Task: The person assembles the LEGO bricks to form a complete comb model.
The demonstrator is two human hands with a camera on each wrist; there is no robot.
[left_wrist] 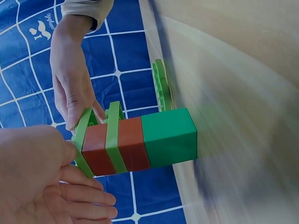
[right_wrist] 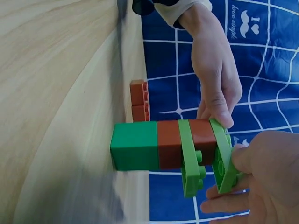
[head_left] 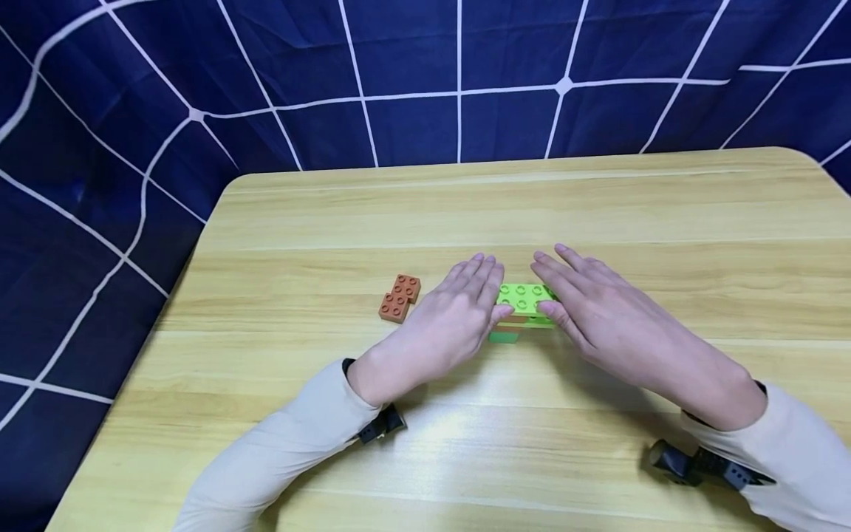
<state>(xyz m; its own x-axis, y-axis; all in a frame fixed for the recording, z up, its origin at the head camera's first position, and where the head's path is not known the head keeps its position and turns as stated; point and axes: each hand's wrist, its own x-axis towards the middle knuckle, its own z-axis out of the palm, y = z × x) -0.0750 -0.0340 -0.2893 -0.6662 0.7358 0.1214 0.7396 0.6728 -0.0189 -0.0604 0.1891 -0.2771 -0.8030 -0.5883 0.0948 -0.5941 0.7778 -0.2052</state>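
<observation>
Between my hands stands an upright stack of toy building bricks: a green block [left_wrist: 170, 137] at the bottom, then a brown brick [right_wrist: 169, 144], a light green plate [right_wrist: 188, 161], another brown brick [left_wrist: 97, 148] and a studded light green plate [head_left: 522, 294] on top. My left hand [head_left: 459, 314] lies along the left end of the top plate, thumb at its front edge, fingers stretched out forward. At the right end is my right hand [head_left: 605, 321], its thumb touching the plate and its fingers extended past it. Each hand covers part of the stack in the head view.
Two brown studded bricks [head_left: 399, 297] lie to the left of my left hand. Another light green studded piece [left_wrist: 161, 86] rests on the table beyond the stack, hidden in the head view. The wooden table [head_left: 399, 214] ends at a blue gridded cloth [head_left: 412, 59].
</observation>
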